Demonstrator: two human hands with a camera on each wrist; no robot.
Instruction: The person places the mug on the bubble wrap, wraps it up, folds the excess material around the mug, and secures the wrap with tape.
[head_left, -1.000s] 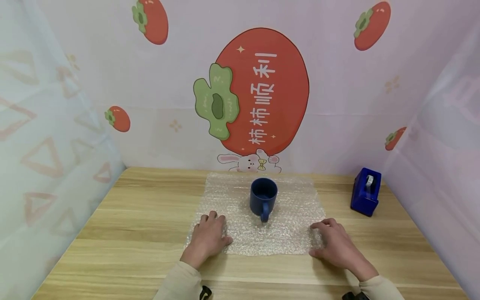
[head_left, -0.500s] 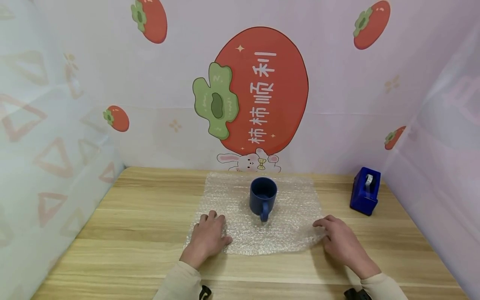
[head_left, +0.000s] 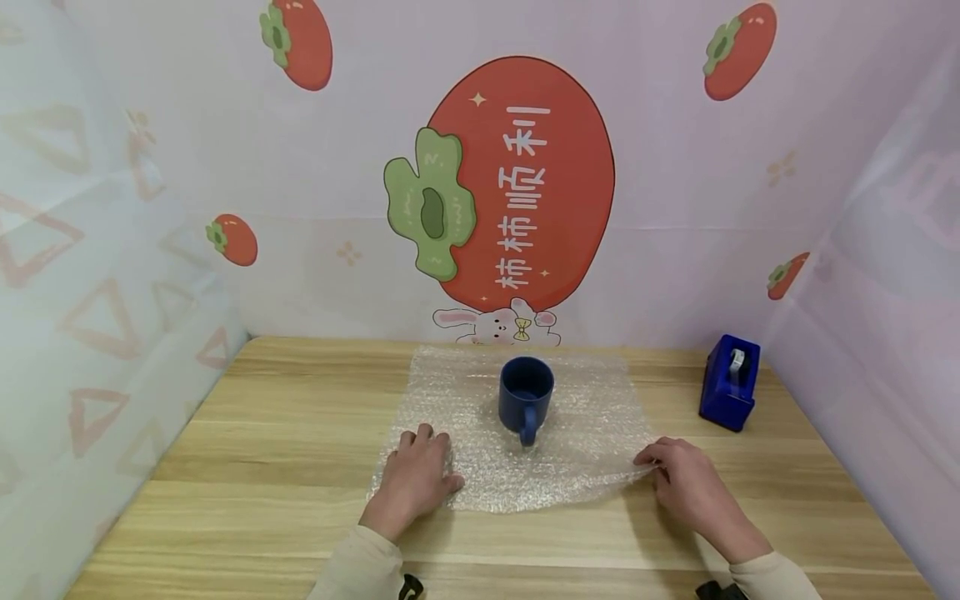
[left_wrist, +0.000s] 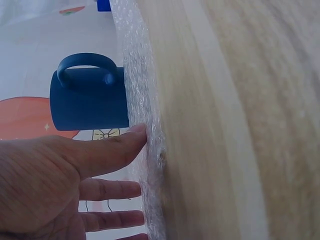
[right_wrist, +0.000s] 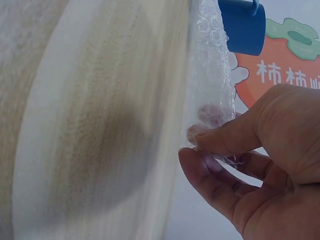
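A lifted corner of bubble wrap (head_left: pixel 573 454) is pinched by the right hand (head_left: pixel 690 483); its left side is touched by the left hand (head_left: pixel 415 475), fingers spread. The mug (head_left: pixel 522 408), upright on it, could be toppled by a jerk.

"Where does the mug (head_left: pixel 517 408) stand?"
"Upright on the bubble wrap (head_left: pixel 450 383), about midway between its left and right edges, handle towards the person. The wrap lies on the table (head_left: pixel 300 425), reaching to its back edge."
"And the hands?"
"The left hand (head_left: pixel 416 475) rests on the wrap's near left part, before the mug and to its left. The right hand (head_left: pixel 686 483) is at the near right corner, which it pinches above the tabletop."
"Anything further right?"
"The tape dispenser (head_left: pixel 729 383), on the table near the back right corner, apart from the wrap and beyond the right hand."
"Behind all that?"
"A backdrop (head_left: pixel 660 183), just past the table's back edge."
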